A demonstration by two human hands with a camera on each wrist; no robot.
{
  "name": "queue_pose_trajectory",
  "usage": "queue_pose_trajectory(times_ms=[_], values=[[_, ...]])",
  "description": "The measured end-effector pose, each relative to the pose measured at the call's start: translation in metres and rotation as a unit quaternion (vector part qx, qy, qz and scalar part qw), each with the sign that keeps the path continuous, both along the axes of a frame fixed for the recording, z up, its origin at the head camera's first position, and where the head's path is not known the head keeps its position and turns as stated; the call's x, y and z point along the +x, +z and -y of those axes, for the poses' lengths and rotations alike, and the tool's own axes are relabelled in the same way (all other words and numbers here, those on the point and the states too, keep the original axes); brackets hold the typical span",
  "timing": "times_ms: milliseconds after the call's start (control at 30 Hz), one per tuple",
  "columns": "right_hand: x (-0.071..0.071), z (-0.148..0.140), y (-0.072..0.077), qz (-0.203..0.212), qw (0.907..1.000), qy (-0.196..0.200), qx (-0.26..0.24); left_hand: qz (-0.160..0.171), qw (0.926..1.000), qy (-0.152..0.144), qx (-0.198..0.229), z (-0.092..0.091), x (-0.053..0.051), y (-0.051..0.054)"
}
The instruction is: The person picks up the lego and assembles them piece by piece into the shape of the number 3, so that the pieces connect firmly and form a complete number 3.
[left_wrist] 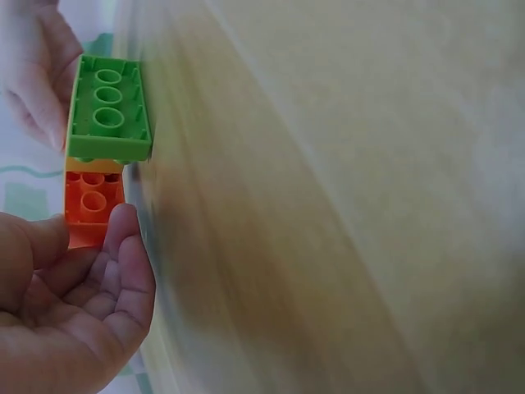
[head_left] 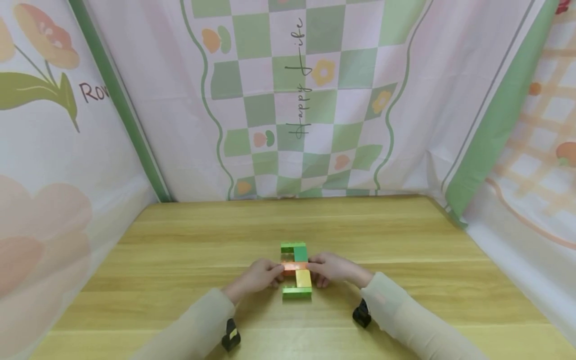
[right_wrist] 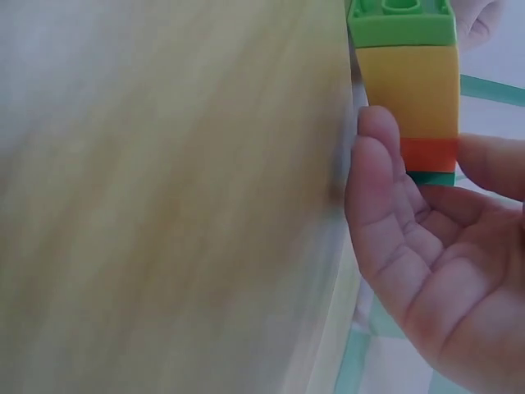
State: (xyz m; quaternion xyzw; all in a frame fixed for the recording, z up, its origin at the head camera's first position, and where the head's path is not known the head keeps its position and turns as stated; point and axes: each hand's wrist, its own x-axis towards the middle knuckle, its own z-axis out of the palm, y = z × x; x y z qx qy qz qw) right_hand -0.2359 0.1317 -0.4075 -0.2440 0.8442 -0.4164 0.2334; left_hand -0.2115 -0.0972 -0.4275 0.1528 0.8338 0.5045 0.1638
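A joined set of toy building bricks stands near the middle of the table. Its orange brick point(head_left: 294, 266) lies crosswise between a dark green brick point(head_left: 300, 254) and a yellow brick point(head_left: 303, 278). Light green bricks form the far end point(head_left: 288, 246) and the near end point(head_left: 297, 291); hollow undersides of the near one point(left_wrist: 107, 98) and the orange one show in the left wrist view. My left hand point(head_left: 261, 275) pinches the orange brick's left end between thumb and fingers. At its right end, my right hand point(head_left: 335, 269) grips the same brick, thumb opposite curled fingers point(right_wrist: 375, 176).
The wood-grain table point(head_left: 202, 230) spreads around the bricks. A checkered cloth point(head_left: 297, 100) hangs behind it, with patterned cloth on both sides. Black wrist devices sit under the left point(head_left: 231, 336) and right point(head_left: 362, 314) sleeves.
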Motion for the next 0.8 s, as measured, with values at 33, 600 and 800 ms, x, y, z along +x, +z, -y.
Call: queue_pose_trajectory(times_ms=[33, 600, 800], values=[[0.0001, 0.0003, 0.0000, 0.001, 1.0000, -0.001, 0.002, 0.002, 1.0000, 0.002, 0.000, -0.0005, -0.0002, -0.0004], [0.0006, 0.0024, 0.0017, 0.008, 0.9994, -0.020, 0.026, 0.006, 0.9996, 0.018, -0.023, -0.0041, -0.0013, -0.0006], [-0.0001, 0.0024, 0.0008, 0.011, 0.9993, -0.023, 0.028, 0.008, 0.9993, 0.023, -0.028, -0.0041, -0.0020, -0.0007]])
